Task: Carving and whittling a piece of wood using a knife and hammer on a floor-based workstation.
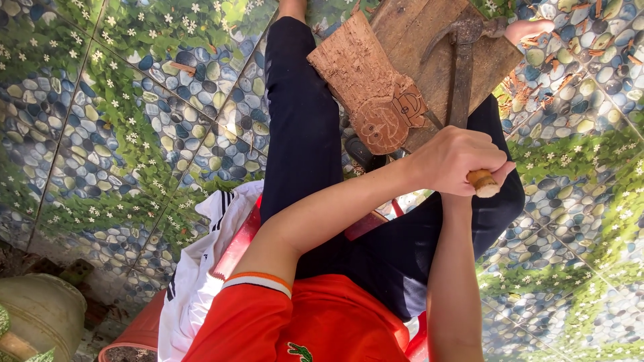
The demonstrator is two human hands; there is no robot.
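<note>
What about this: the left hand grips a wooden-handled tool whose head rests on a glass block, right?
Not glass: the head view shows the left hand gripping the wooden-handled tool, whose head rests on a wooden block.

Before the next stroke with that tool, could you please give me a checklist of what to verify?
1. Grip: the left hand is closed around the tool near the pale end of its handle: ok.
2. Right hand: only its forearm shows, and the hand is hidden behind the left hand: cannot tell.
3. Workpiece steady: the carved wood piece leans on the wooden block with no hand on it: not ok.
4. Feet clear: a bare foot lies close beside the metal head: not ok.
5. Head firmly seated on its shaft: cannot tell.
</note>
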